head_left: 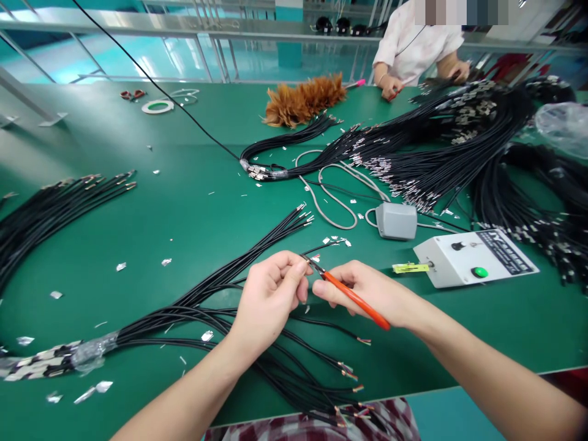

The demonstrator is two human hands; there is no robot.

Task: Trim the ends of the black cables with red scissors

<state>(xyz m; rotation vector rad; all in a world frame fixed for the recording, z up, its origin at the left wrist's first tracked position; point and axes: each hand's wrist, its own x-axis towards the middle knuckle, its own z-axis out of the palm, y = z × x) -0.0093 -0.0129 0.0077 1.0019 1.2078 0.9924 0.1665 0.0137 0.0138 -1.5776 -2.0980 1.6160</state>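
1. In the centre of the frame, the left hand (pixel 271 300) has its fingers narrow, pinching a cable end (pixel 307 261).
2. Just right of it, the right hand (pixel 356 288) has its fingers closed around red-handled pliers (pixel 358 300); the tip points to this cable end, probably so that both meet precisely.
3. The black cables (pixel 151 323) spread from the lower left; their clear wrap (pixel 94 352) seems to keep them together.
4. The green counter (pixel 193 208) carries foil scraps (pixel 120 267), a white control box (pixel 452 260) at right and a feather duster (pixel 303 101) at upper centre.
5. Behind, at upper right, stands a co-worker (pixel 413 46).
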